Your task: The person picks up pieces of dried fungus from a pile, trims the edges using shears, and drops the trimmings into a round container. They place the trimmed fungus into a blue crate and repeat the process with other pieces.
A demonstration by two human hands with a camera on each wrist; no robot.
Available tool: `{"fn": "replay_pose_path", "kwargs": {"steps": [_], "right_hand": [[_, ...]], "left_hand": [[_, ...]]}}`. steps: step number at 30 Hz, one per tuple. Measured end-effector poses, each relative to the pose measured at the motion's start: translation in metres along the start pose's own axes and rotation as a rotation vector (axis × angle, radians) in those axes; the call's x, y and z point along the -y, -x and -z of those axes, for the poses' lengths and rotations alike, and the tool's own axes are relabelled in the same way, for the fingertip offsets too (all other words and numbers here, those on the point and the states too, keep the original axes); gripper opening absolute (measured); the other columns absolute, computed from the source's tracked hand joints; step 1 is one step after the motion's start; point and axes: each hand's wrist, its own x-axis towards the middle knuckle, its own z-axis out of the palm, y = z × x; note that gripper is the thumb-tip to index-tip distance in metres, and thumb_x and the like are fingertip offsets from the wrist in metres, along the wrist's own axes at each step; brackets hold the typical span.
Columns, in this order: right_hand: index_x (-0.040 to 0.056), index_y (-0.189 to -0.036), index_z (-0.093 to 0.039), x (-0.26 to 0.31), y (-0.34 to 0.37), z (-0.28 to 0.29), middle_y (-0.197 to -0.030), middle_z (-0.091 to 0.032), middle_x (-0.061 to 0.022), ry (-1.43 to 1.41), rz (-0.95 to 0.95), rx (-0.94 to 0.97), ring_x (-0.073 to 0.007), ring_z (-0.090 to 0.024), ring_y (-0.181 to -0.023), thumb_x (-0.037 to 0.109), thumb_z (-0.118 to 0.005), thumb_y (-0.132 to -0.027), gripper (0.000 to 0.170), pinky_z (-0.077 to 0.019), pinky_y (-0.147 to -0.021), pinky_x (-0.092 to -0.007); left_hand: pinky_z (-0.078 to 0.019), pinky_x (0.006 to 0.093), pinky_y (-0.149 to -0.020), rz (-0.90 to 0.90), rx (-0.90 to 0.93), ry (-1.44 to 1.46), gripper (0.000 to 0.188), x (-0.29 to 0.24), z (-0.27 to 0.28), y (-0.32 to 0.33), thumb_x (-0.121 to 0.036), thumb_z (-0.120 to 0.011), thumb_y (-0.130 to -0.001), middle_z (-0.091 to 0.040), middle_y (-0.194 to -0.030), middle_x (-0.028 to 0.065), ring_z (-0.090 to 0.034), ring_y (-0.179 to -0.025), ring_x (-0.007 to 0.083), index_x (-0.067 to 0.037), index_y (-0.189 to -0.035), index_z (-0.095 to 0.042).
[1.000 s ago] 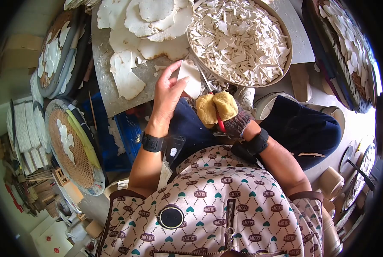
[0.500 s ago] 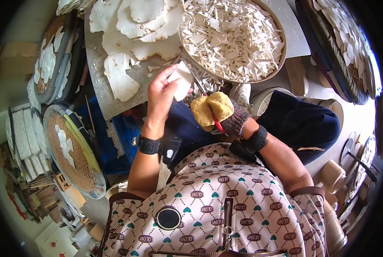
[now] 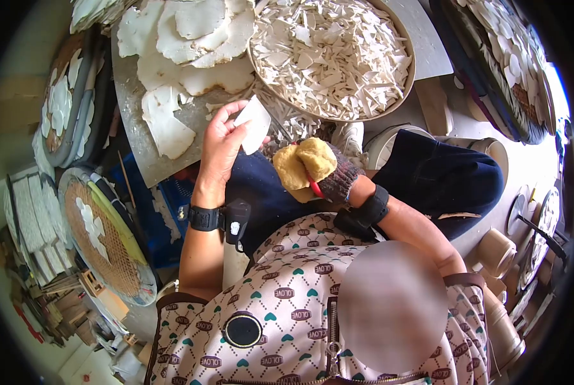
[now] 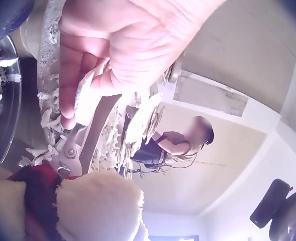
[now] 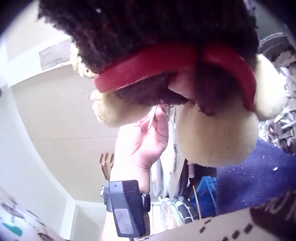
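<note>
A flat white piece [image 3: 255, 125] with a pointed upper corner is pinched between the thumb and fingers of my bare left hand [image 3: 219, 144]. My right hand [image 3: 343, 176], in a dark knitted glove, grips shears with red handles [image 3: 314, 187]. Thick yellow foam pads [image 3: 306, 163] wrap those handles and hide most of the fingers. In the left wrist view the shears' metal pivot [image 4: 71, 151] shows below the white piece, and a broad blade [image 4: 99, 131] runs up close beside it. The right wrist view shows red grips [image 5: 148, 63] over the gloved palm.
A large round tray [image 3: 413, 67] full of white scraps stands beyond my hands on a metal table [image 3: 128, 106]. Brown-edged white sheets [image 3: 165, 122] lie at its left. A blue crate [image 3: 162, 240] is below left. Another person [image 4: 175, 145] is in the background.
The left hand has turned the white piece so that it stands slanted beside the blades. Both hands and the surroundings have shifted left in the head view as the camera moved.
</note>
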Motion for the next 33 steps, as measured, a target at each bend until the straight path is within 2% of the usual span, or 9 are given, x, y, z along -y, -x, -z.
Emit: {"fn": "replay_pose_path", "kwargs": {"steps": [3,5,12,17,20,27,30,32,33], "right_hand": [[0.0002,-0.084,-0.062,-0.005,-0.002,0.001,-0.076,-0.063,-0.0125,-0.082,0.002,0.011,-0.0198,-0.061,-0.07,0.022,-0.048,-0.085,0.026,-0.0463,-0.063,-0.0302],[0.0006,-0.086,-0.062,0.006,-0.001,-0.004,-0.077,-0.064,-0.0128,-0.524,-0.222,-0.038,-0.0179,-0.061,-0.069,0.023,-0.048,-0.086,0.026,-0.0466,-0.062,-0.03],[0.0029,-0.093,-0.06,-0.012,0.004,0.005,-0.086,-0.063,-0.0123,0.155,0.039,0.048,-0.0187,-0.061,-0.078,0.02,-0.048,-0.087,0.022,-0.0461,-0.064,-0.0308],[0.0002,-0.095,-0.059,-0.007,0.012,-0.006,-0.091,-0.063,-0.0101,-0.473,-0.247,-0.049,-0.019,-0.061,-0.083,0.02,-0.049,-0.087,0.023,-0.0475,-0.074,-0.0291],[-0.0006,-0.095,-0.059,0.007,0.004,-0.006,-0.091,-0.063,-0.0106,-0.227,-0.09,-0.037,-0.0179,-0.061,-0.083,0.02,-0.05,-0.087,0.024,-0.0478,-0.074,-0.029],[-0.0011,-0.098,-0.058,-0.008,0.007,0.003,-0.094,-0.063,-0.0081,-0.269,-0.242,0.028,-0.0137,-0.059,-0.087,0.018,-0.054,-0.086,0.023,-0.0476,-0.076,-0.0276],[-0.0016,-0.098,-0.059,-0.009,0.003,0.002,-0.093,-0.064,-0.0077,-0.558,-0.243,0.086,-0.0135,-0.059,-0.085,0.021,-0.058,-0.081,0.028,-0.0477,-0.072,-0.0267],[0.0023,-0.082,-0.061,0.02,-0.005,0.001,-0.073,-0.062,-0.0124,0.428,0.349,0.093,-0.0206,-0.06,-0.065,0.02,-0.061,-0.072,0.02,-0.0475,-0.061,-0.0294],[0.0036,-0.079,-0.06,0.037,-0.001,-0.001,-0.072,-0.061,-0.0131,-0.159,-0.068,0.067,-0.0268,-0.059,-0.063,0.017,-0.066,-0.06,0.023,-0.0471,-0.061,-0.032]], "left_hand": [[-0.0518,0.0253,-0.059,0.023,0.039,-0.04,0.039,-0.004,0.001,0.002,-0.007,-0.052,-0.082,-0.061,-0.095,0.0146,-0.063,-0.069,0.0198,0.0,-0.12,-0.043],[-0.0515,0.0245,-0.058,0.018,0.091,-0.057,0.04,-0.003,0.002,0.002,-0.008,-0.054,-0.083,-0.061,-0.095,0.0141,-0.063,-0.068,0.0186,-0.001,-0.12,-0.043],[-0.0537,0.0273,-0.06,-0.263,-0.32,0.054,0.046,0.013,-0.004,-0.007,-0.002,-0.058,-0.08,-0.061,-0.095,0.0157,-0.063,-0.073,0.0201,-0.002,-0.12,-0.035],[-0.0543,0.0283,-0.061,-0.26,-0.374,0.093,0.045,0.012,-0.006,-0.009,-0.001,-0.057,-0.081,-0.06,-0.097,0.0159,-0.063,-0.076,0.0209,-0.001,-0.12,-0.034],[-0.0542,0.0279,-0.062,-0.209,-0.286,0.121,0.044,0.01,-0.009,-0.005,-0.002,-0.056,-0.082,-0.061,-0.097,0.0147,-0.063,-0.076,0.0203,-0.001,-0.12,-0.035],[-0.0531,0.0266,-0.062,-0.127,-0.23,0.107,0.042,0.009,-0.006,-0.001,-0.005,-0.055,-0.084,-0.061,-0.1,0.0118,-0.062,-0.081,0.0169,-0.001,-0.123,-0.04],[-0.0518,0.0267,-0.063,-0.201,-0.277,0.114,0.041,0.021,0.0,-0.003,-0.006,-0.055,-0.083,-0.06,-0.1,0.0109,-0.061,-0.081,0.0162,-0.002,-0.122,-0.042],[-0.0509,0.0268,-0.064,-0.193,-0.29,0.093,0.041,0.016,0.0,0.002,-0.006,-0.054,-0.083,-0.06,-0.099,0.0095,-0.061,-0.082,0.0158,-0.001,-0.122,-0.042],[-0.0509,0.0274,-0.065,-0.166,-0.283,0.071,0.039,0.02,0.005,0.0,-0.005,-0.053,-0.084,-0.059,-0.101,0.0094,-0.06,-0.084,0.0164,0.001,-0.121,-0.042]]}}
